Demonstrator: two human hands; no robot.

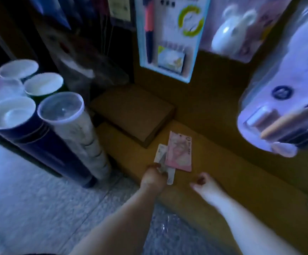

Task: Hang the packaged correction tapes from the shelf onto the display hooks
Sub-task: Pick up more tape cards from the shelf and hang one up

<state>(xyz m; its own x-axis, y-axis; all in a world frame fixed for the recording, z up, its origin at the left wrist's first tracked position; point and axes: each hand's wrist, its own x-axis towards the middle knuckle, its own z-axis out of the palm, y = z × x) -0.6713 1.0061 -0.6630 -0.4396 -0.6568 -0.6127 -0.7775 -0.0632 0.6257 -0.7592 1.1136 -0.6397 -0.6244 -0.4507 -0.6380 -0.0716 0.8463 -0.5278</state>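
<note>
White packet (161,163) pinched in left hand (153,178) grip at 6 o'clock of shelf (232,173), apparently for hanging; right hand (205,183) loosely curled, empty

Count, head view: hands, 2 (left (154,178), right (205,183)). Flat packets on the low shelf (223,172): 2, one pink (179,151), one pale (163,159). Cardboard boxes: 1 (133,114). Upright capped tubes (61,109): 5. Hanging blister packs (169,37): 3 visible, blurred.
</note>
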